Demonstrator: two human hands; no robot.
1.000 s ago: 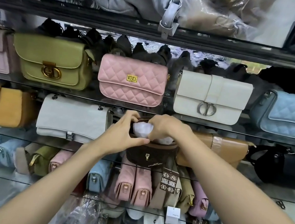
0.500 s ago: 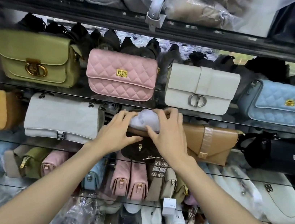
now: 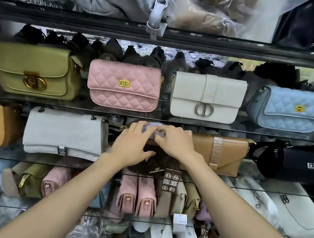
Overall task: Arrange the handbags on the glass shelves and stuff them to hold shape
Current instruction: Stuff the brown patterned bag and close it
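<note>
Bag shop: glass shelves w/ rows of handbags, price tag.

Brightness: even and fairly bright, soft daylight-like tone, no hard shadows.
Source: strongest at the upper right, where pale light washes out clear plastic wrapping.
Glare: reflections streak the glass shelf along its front edge; the gold clasps glint.
Shadows: faint, under the bags and beneath both forearms.
Distortion: wide-angle bowing bends the dark top shelf toward the corners.
Focus: centre sharp; bottom corners and left edge smeared and soft.
</note>
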